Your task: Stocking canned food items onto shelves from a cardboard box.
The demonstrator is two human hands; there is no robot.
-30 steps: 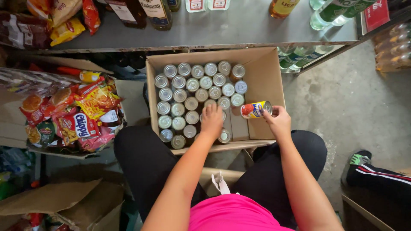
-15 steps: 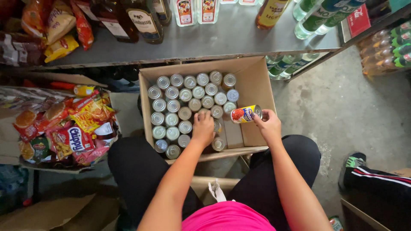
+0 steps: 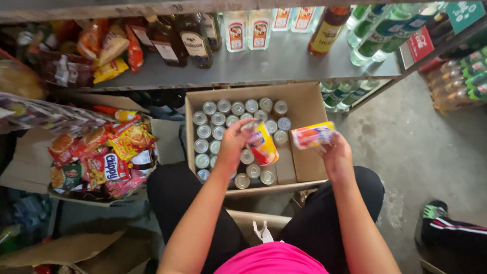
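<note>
I look down on my two bare hands above an open cardboard box (image 3: 304, 109) full of upright tins (image 3: 218, 119). My left hand (image 3: 234, 142) is closed around the top of a can (image 3: 262, 146) with a yellow, red and purple label; the can hangs tilted below and to the right of the fingers, just over the rows of tins. My right hand (image 3: 335, 155) grips a second can (image 3: 313, 136) of the same kind, held on its side, sticking out to the left of the fingers. That can looks blurred. The two cans are near each other but apart, with the bare right part of the box floor below the gap.

The silver lids of the tins fill the box to the left of and beyond my left hand. Beyond both hands runs a grey shelf (image 3: 264, 63) with bottles (image 3: 193, 33) standing on it. To the left of my left hand sits another box of bright snack packets (image 3: 101, 157). To the right of my right hand is the concrete floor (image 3: 421, 147), and further right a shoe (image 3: 433, 209) of another person.
</note>
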